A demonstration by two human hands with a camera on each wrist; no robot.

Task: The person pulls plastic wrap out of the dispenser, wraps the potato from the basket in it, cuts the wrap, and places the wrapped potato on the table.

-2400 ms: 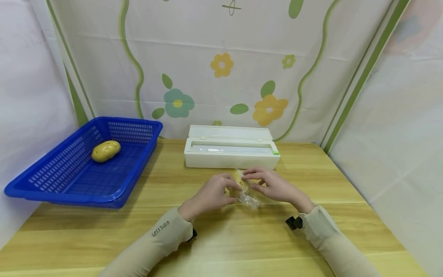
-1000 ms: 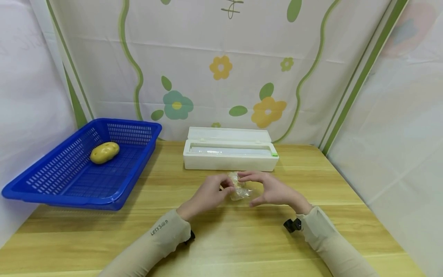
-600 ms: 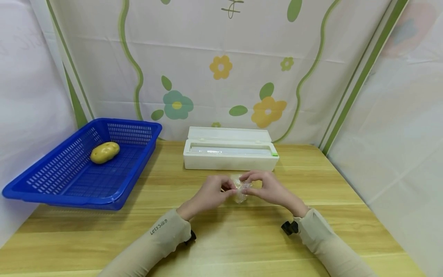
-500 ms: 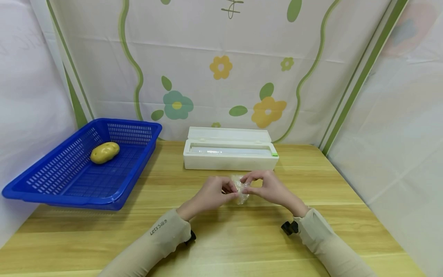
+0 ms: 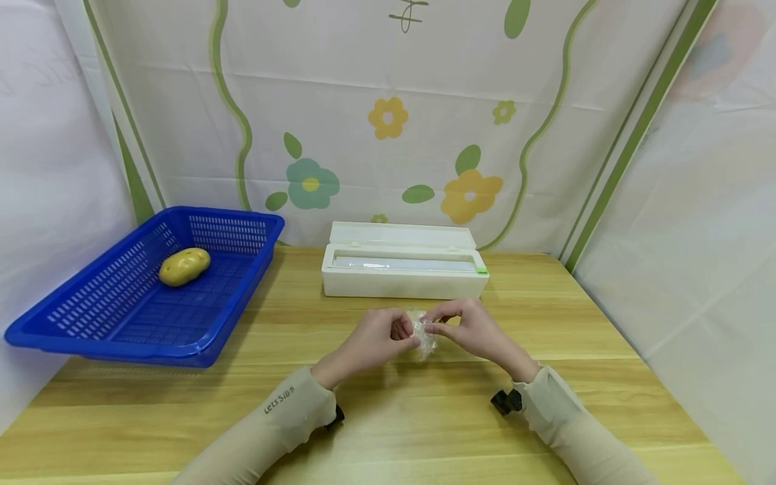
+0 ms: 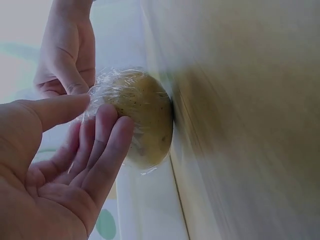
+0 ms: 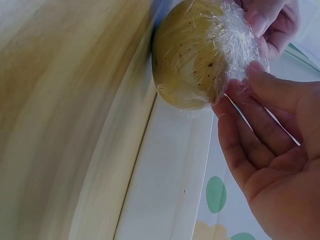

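Note:
A potato (image 6: 151,117) wrapped in clear cling film (image 7: 239,42) sits on the wooden table, between the two hands. The film is bunched into crinkled folds on top of the potato. From the left side, my left hand (image 5: 372,340) pinches the folds between thumb and fingers, its other fingers lying along the potato's side in the left wrist view. Opposite it, my right hand (image 5: 479,337) also pinches the gathered film, thumb against the fingertips. In the head view the film and fingers hide most of the potato.
Just behind the hands stands a white cling film box (image 5: 403,283), its lid raised and a roll inside. A blue plastic basket (image 5: 239,306) stands at the left with one unwrapped potato (image 5: 184,267) in it. White patterned cloth (image 5: 339,101) encloses the table (image 5: 412,431).
My right hand drew back from the film with its fingers spread, then came in again and pinched it. The loose film has been gathered on top. My left hand stays at the potato.

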